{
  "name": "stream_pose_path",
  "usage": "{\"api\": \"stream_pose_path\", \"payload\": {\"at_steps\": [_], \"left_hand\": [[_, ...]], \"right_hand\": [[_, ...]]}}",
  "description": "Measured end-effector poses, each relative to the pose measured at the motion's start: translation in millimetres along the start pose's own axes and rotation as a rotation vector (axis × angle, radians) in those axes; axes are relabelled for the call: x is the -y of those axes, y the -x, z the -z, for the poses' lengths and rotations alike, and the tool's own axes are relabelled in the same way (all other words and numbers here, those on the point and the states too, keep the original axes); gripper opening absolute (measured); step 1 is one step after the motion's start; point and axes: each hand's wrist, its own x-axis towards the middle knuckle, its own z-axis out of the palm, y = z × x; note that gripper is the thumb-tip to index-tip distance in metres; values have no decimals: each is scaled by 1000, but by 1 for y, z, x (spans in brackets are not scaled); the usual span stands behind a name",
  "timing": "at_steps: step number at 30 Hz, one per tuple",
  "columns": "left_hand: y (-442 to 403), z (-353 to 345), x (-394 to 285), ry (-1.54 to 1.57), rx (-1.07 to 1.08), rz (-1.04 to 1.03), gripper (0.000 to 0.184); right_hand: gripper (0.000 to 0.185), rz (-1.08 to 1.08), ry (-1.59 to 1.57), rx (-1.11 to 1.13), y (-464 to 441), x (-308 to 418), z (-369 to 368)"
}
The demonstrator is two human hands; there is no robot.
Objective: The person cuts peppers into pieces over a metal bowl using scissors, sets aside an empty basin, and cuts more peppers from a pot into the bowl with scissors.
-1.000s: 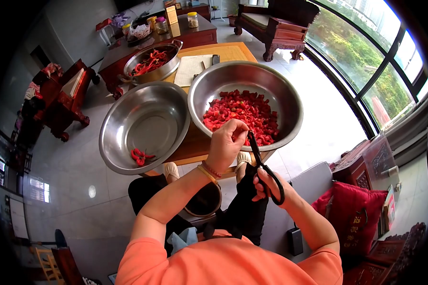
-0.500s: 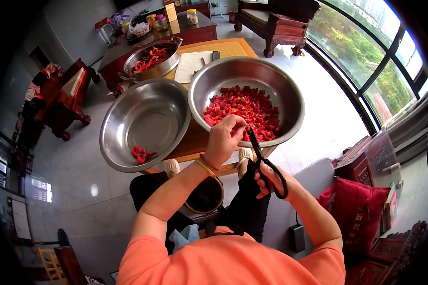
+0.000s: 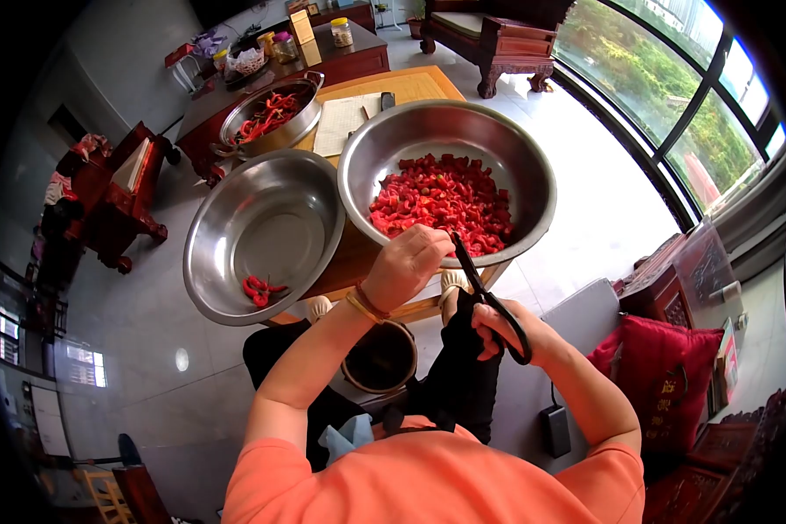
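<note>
My right hand [image 3: 508, 330] is wrapped round the handles of black scissors [image 3: 473, 272], whose blades point up toward the near rim of a large steel basin [image 3: 533, 148]. Cut pieces of red chili pepper [image 3: 445, 196] are heaped in that basin. Beside the blade tips, my left hand [image 3: 410, 266] is closed in a pinch; whatever it holds is too small or hidden to name. To the left, a second steel basin [image 3: 214, 271] contains a few whole red chili peppers [image 3: 260, 291].
Behind the basins, a steel pot [image 3: 293, 127] of red chili peppers [image 3: 269, 116] and a paper pad [image 3: 345, 122] rest on a wooden table [image 3: 424, 81]. A dark bucket [image 3: 380, 358] stands between my legs. A red cushion [image 3: 659, 380] is at right.
My left hand has turned a little, its back now facing up more, still beside the scissor tips. The view has shifted slightly; the basins look unchanged.
</note>
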Motion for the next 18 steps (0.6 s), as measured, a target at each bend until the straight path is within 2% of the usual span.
{"api": "stream_pose_path", "payload": {"at_steps": [6,9,12,15,18], "left_hand": [[-1,2,0,-31,16,-29,23],[-2,3,0,-48,35,-53,22],[-2,3,2,-45,32,-57,22],[-5,7,1,15,-47,46,24],[-4,14,-8,19,-141,138,21]], "right_hand": [[64,12,202,-134,-1,-2,2],[58,49,217,-176,-1,-4,1],[49,18,147,-162,3,2,0],[41,-13,1,-126,5,7,-1],[41,8,-148,-139,3,0,3]]}}
